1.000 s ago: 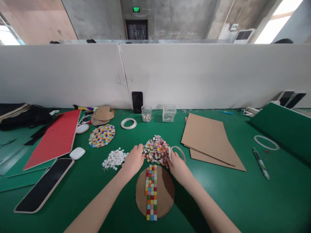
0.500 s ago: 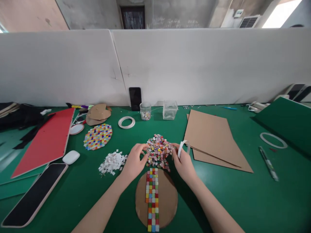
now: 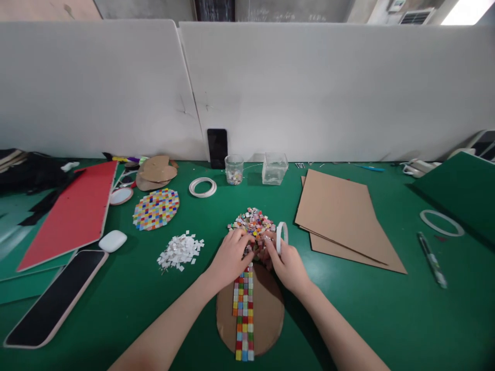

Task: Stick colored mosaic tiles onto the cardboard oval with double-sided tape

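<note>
My left hand (image 3: pixel 232 257) reaches to the near edge of a pile of small colourful mosaic tiles (image 3: pixel 253 219), its fingers bent and thumb close to the index finger. Whatever is between those fingertips is too small to make out. Opposite it, my right hand (image 3: pixel 288 265) has its fingertips among the same tiles, with a narrow white roll of tape (image 3: pixel 281 238) standing upright around its fingers. Below both hands lies a round cardboard disc (image 3: pixel 266 314). Strips of coloured tiles (image 3: pixel 244 314) run down its middle and past its lower edge.
White tile pieces (image 3: pixel 180 251) are heaped at left, below a tile-covered disc (image 3: pixel 157 208). Cardboard sheets (image 3: pixel 336 206) and a pen (image 3: pixel 432 260) lie at right. A clear cup (image 3: pixel 234 170), a clear box (image 3: pixel 274 169) and a propped phone (image 3: pixel 217 148) stand behind.
Both hands have moved inward and down over the near side of the tile pile, and the left fingers have drawn closer together. The camera view has tipped slightly downward.
</note>
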`<state>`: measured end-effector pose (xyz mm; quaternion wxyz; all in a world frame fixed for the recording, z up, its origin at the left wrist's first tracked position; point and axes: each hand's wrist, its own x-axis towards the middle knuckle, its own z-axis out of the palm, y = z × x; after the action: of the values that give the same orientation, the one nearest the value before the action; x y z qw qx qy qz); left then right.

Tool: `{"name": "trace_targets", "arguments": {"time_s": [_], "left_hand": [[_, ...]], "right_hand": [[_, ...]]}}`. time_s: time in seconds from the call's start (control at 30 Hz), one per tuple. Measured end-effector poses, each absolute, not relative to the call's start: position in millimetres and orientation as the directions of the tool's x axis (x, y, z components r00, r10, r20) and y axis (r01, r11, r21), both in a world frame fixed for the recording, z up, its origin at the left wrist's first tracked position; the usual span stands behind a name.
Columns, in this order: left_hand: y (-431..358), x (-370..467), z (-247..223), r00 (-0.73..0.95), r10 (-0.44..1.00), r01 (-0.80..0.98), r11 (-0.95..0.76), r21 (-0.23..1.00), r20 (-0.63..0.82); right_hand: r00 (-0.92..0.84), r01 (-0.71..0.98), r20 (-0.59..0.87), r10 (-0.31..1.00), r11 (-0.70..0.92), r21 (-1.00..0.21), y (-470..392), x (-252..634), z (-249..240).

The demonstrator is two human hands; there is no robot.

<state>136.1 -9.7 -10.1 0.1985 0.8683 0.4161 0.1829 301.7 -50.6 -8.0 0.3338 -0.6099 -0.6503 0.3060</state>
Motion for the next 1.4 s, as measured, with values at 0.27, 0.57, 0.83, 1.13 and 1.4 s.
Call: {"name": "trace_targets", "arguments": {"time_s": [0.27, 0.57, 0.83, 1.13, 1.4], "left_hand": [[-10, 143, -16, 0.578, 0.783, 0.647, -0.612, 0.455, 0.23], [-12, 139, -16, 0.547, 0.797, 0.609, -0.588, 0.532, 0.256], [-7, 130, -11, 0.487, 0.858, 0.589, -0.462, 0.663, 0.165], [-4, 121, -7, 0.44, 0.896, 0.542, -0.324, 0.776, 0.068], [-5, 116, 4, 0.538, 0.838, 0.579, -0.446, 0.683, 0.092]], "right_hand": [[0.053, 0.69, 0.144, 0.988, 0.068, -0.72, -48, 307, -10], [0.095, 0.546, 0.154, 0.984, 0.078, -0.834, -50, 306, -10], [0.091, 0.435, 0.099, 0.991, 0.05, -0.899, -52, 305, -7], [0.084, 0.429, 0.074, 0.994, 0.031, -0.903, -52, 306, -6], [-0.016, 0.439, 0.105, 0.994, 0.101, -0.893, -56, 301, -9]]}}
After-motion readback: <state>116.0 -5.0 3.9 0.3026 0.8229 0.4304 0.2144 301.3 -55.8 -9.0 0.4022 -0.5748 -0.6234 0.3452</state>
